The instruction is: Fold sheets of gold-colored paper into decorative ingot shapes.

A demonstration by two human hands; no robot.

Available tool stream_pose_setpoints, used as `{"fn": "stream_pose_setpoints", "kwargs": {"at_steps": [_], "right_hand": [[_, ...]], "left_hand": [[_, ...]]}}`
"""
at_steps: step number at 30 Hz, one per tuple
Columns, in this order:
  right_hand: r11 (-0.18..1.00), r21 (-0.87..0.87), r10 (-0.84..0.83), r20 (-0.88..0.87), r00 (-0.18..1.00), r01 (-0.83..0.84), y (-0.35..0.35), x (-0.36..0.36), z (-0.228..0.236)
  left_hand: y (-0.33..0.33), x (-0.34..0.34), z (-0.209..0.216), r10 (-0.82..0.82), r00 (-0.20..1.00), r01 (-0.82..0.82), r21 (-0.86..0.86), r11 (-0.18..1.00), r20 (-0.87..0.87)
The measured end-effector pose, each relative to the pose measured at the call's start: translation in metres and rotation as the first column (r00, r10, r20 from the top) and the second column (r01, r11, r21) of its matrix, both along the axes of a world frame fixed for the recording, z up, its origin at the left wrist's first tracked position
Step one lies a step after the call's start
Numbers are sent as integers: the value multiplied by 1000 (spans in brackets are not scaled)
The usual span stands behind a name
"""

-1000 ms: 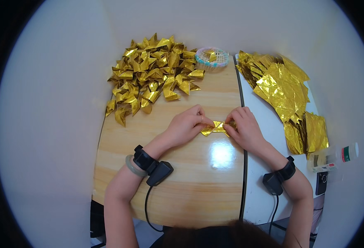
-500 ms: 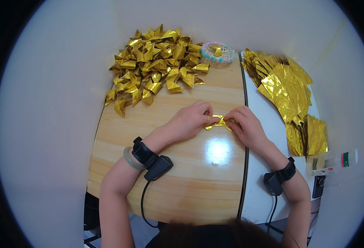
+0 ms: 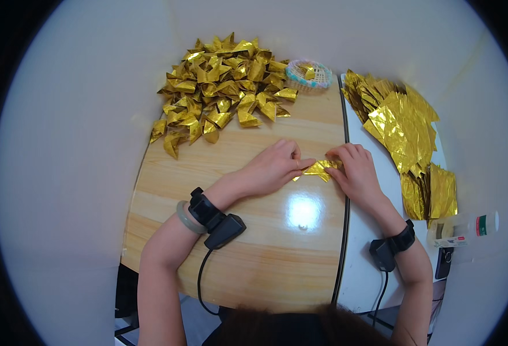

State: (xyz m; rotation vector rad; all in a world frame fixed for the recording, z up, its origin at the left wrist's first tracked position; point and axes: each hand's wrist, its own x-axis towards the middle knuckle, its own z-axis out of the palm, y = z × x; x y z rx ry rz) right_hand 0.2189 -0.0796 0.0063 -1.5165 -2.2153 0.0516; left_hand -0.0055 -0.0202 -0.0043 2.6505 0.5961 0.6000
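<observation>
A small folded piece of gold foil paper (image 3: 319,168) lies between my two hands, just above the wooden table top. My left hand (image 3: 276,167) pinches its left end between thumb and forefinger. At the opposite end, the fingers of my right hand (image 3: 355,171) close on the paper and hide part of it. A heap of folded gold foil paper pieces (image 3: 222,86) covers the far left of the table. Flat sheets of gold foil paper (image 3: 401,130) lie fanned in a stack at the far right.
A small woven basket (image 3: 309,75) with a gold piece inside stands beside the heap. The wooden table (image 3: 254,230) meets a white table (image 3: 360,248) along a dark seam. A clear plastic container (image 3: 467,224) and a dark phone (image 3: 445,262) are at the right edge. Cables hang from both wrist straps.
My right hand has shifted slightly right, and its fingers sit farther from my left hand. More of the folded foil paper shows between them.
</observation>
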Motion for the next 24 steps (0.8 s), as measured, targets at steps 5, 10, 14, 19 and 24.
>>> {"fn": "stream_pose_setpoints", "kwargs": {"at_steps": [5,10,14,19,24], "right_hand": [[999,37,-14,78,997,11,0,4,7],[982,-187,-27,-26,999,22,2,-2,18],[944,-325,-145,-565,812,-58,7,7,1],[883,-434,-276,-787,552,-178,6,-1,5],[821,-473,-199,-760,618,-318,3,2,-3]], "left_hand": [[-1,2,-1,35,999,-36,-34,999,-27],[-7,4,4,79,992,-74,50,996,-100],[-7,9,6,85,992,-76,99,992,-96],[-6,5,3,71,990,-54,133,990,-125],[-5,5,0,77,995,-72,92,993,-61]]}}
